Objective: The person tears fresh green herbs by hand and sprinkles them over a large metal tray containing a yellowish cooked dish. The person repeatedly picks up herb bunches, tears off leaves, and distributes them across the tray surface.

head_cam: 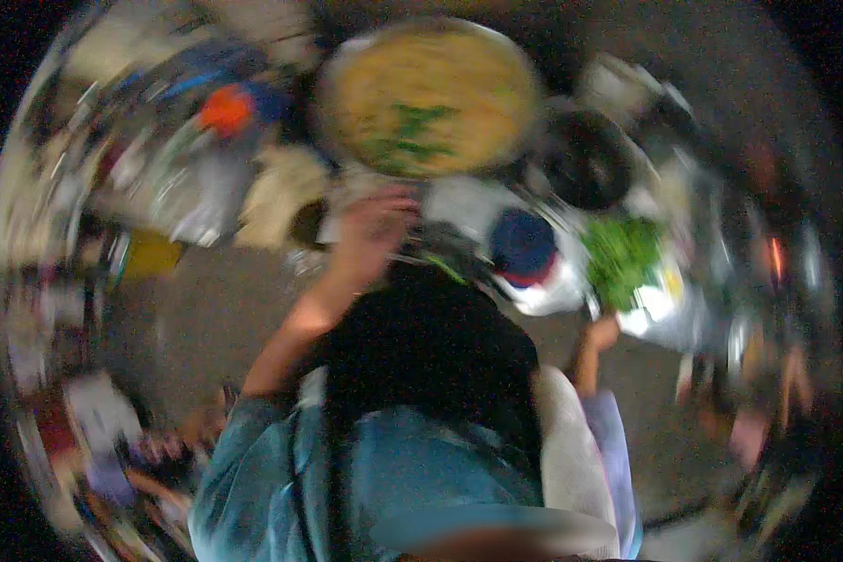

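Note:
My left hand [379, 221] reaches out at the near side of a large round pan [488, 29], blurred by motion. Its fingers are smeared, so whether they hold anything is unclear. Yellow-orange food [464, 84] fills the pan, with chopped green pieces [414, 130] on its near half. Just right of the hand are a pale tray or board [467, 204] and a dark item [449, 239] too blurred to name. My right hand is out of view.
To the right sit a dark pot [590, 161], a dark blue round container [523, 239] and leafy greens [622, 256]. Another person's hand [602, 332], in a lavender sleeve, is beside the greens. Plastic bags [204, 200] and an orange-red object [227, 109] lie left.

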The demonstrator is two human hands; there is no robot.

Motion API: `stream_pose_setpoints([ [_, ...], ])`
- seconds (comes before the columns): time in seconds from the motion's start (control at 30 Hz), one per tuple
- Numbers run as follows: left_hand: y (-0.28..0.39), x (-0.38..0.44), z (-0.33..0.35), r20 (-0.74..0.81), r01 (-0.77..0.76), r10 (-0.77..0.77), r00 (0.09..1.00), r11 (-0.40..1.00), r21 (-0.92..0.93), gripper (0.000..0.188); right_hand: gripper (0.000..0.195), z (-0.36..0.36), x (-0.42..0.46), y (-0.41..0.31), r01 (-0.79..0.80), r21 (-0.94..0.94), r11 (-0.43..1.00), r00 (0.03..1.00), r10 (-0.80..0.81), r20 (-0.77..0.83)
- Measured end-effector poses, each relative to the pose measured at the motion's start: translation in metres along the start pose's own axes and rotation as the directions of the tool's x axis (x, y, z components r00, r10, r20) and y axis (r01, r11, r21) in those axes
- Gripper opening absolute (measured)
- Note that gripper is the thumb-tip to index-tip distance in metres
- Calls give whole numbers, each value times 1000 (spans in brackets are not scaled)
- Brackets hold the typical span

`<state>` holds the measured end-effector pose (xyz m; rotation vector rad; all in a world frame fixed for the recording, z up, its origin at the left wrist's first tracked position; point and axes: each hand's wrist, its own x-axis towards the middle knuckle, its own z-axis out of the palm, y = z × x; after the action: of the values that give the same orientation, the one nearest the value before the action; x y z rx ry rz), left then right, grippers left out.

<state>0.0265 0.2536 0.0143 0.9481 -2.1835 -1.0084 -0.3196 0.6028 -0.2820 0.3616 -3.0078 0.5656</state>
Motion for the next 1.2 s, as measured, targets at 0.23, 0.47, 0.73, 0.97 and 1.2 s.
stream_pose_setpoints([
  [0.23,-28,-11,26,-53,-126,122,991,990,-68,14,36,-6,42,41,12,439,899,988,58,-146],
  [0.47,-34,-18,32,-78,-180,168,983,967,-180,13,41,-50,74,22,205,692,692,955,15,-298],
  [0.73,-43,-9,7,-124,-61,37,992,980,-191,11,40,-100,57,-20,61,260,964,929,40,-368],
  [0.97,-29,-7,5,-48,-213,208,977,948,-235,13,24,-171,26,-145,525,345,778,778,-274,-566],
  [1.2,33,19,-19,-146,-485,488,860,872,62,24,13,-250,-48,-296,591,529,609,802,-516,-301],
])
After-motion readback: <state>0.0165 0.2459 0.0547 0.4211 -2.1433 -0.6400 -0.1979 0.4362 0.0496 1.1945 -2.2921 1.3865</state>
